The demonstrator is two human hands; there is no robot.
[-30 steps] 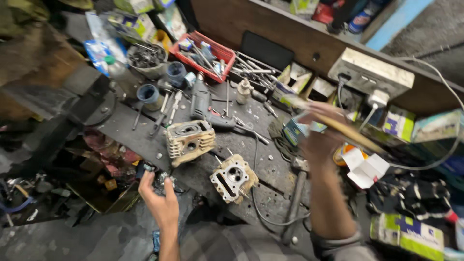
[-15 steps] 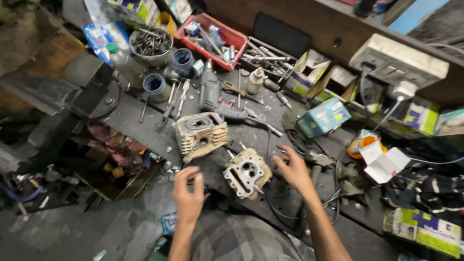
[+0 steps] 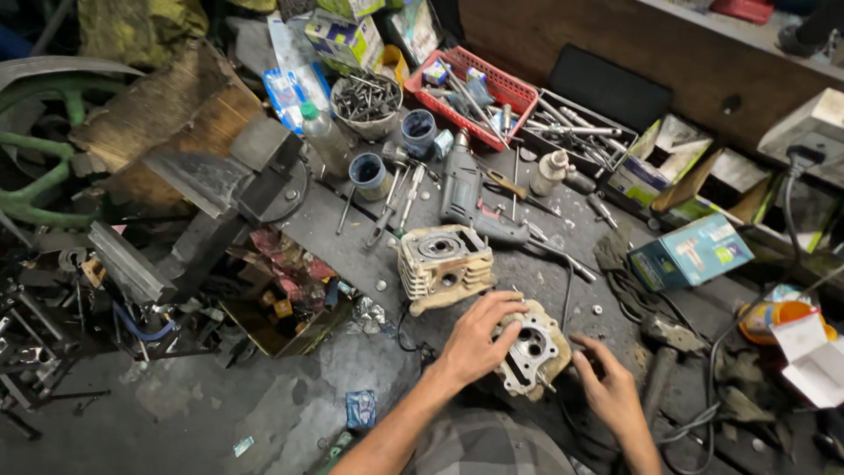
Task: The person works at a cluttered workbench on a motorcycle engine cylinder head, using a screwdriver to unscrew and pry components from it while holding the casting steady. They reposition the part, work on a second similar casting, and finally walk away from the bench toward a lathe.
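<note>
— Grease and dust covered the dark metal workbench (image 3: pixel 563 237) where we stood, crowded to its back edge with tools. We had the smaller engine part (image 3: pixel 530 349) lying near the front edge, just in front of the bigger finned engine block (image 3: pixel 442 266).

— And our hands?

— Our left hand (image 3: pixel 475 339) lay on the part's left side, fingers curled over its top rim, so it had a hold on it. Our right hand (image 3: pixel 609 387) sat at the part's right edge, fingers bent loosely; whether they actually pinched anything we could not tell, since the part hid the tips.

— What worried us?

— The edge, mostly. That part sat close to the drop, above a floor strewn with scrap. We judged that a push from only one side could slide it off the oily surface.

— Anything else?

— A black cable (image 3: pixel 567 290) ran right beside the part, back toward the grey drill (image 3: pixel 464 195). We thought lifting carelessly might snag it and drag the drill along. Loose washers (image 3: pixel 598 309) lay nearby too, easy to sweep off.

— And the fingers?

— Sharp fins and greasy metal; a slipping grip seemed likely to us.
</note>
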